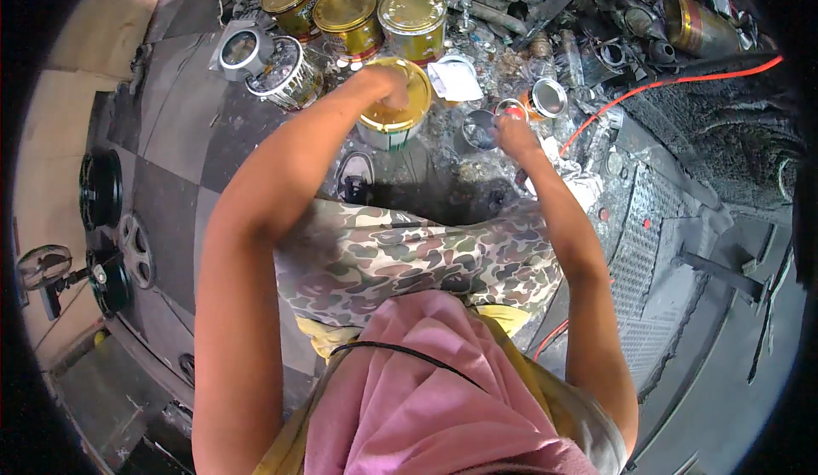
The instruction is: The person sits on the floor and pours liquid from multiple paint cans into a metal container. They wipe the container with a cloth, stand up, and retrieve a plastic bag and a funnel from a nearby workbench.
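Gold dominates three tins (348,39) and the lid (416,100) of a white-and-green tub (388,139), while camouflage trousers (409,253) mix cream, brown and grey-green against a pink cloth (417,373). A cable (673,80) runs orange-red (the brightest streak here); a small can (512,109), partly hidden, apparently holds red.

Overall light: moderate and diffuse, its source out of view.
Beige wall (60,126): pale, among the brightest areas, at the left side.
Rear gold lid (413,8): whitish glare across its top.
White sheet (454,81): nearly washed out.
Floor (434,201): dark, soft-edged shadow just beyond the camouflage trousers (426,258).
Black clutter at upper right (733,126): dim, details merging.
Left hand (389,87): soft, fingers hard to make out.
Right hand (516,137): small, fine detail lost.
Fisheye rim: black corners, straight edges bowing strongly.
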Action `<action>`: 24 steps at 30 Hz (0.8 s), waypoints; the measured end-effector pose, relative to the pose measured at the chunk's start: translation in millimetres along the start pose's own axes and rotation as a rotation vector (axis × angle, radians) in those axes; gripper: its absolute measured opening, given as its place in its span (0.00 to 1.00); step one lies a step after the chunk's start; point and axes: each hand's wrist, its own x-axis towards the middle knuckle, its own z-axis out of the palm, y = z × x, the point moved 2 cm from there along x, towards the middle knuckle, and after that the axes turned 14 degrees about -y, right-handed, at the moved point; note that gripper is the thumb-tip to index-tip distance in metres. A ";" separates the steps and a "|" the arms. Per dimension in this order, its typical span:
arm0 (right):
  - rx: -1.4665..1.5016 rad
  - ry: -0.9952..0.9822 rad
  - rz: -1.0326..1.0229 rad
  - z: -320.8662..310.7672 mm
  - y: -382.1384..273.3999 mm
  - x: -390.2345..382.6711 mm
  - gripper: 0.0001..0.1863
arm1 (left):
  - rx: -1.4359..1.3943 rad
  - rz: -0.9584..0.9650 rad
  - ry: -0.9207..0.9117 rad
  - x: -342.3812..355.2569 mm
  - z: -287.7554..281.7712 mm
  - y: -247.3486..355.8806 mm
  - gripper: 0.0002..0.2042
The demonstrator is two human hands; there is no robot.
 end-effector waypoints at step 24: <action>0.128 -0.056 0.096 -30.5 -42.3 -31.4 0.20 | -0.127 0.027 0.310 46.2 -3.5 -80.2 0.25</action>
